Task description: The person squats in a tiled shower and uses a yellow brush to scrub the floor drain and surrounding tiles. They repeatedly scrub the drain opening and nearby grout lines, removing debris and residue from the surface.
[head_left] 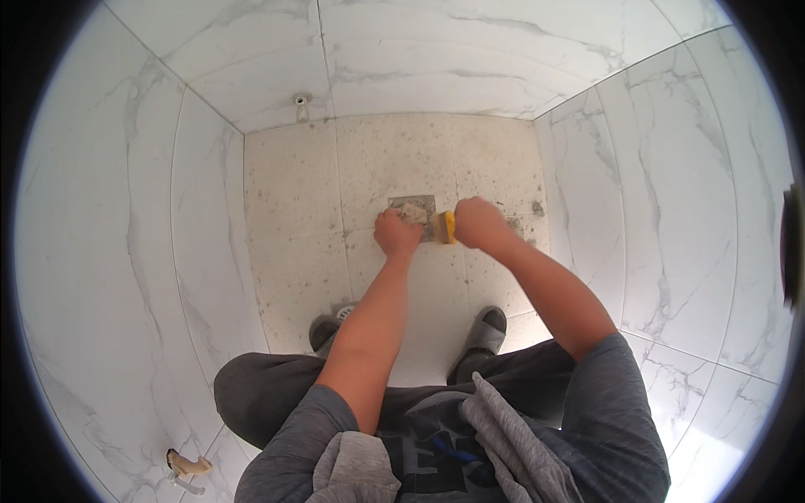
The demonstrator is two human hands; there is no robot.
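Marble-tiled walls enclose a speckled floor (293, 184). Just above centre, the left hand (396, 234) is clenched on the square drain cover (412, 205); at its 3 o'clock, the right hand (476, 223) grips a yellow sponge (449, 227) beside the cover.

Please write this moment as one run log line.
left hand: on square metal floor drain | right hand: holds yellow sponge beside drain

Single view: wide fisheye camera on my head, looking steeply down past my knees and both forearms, which enter from the lower edge. Faces the speckled floor (394, 159) of a narrow stall; marble-tiled walls (109, 251) bend around the rim. Floor at arm's reach; picture upright, not mirrored.
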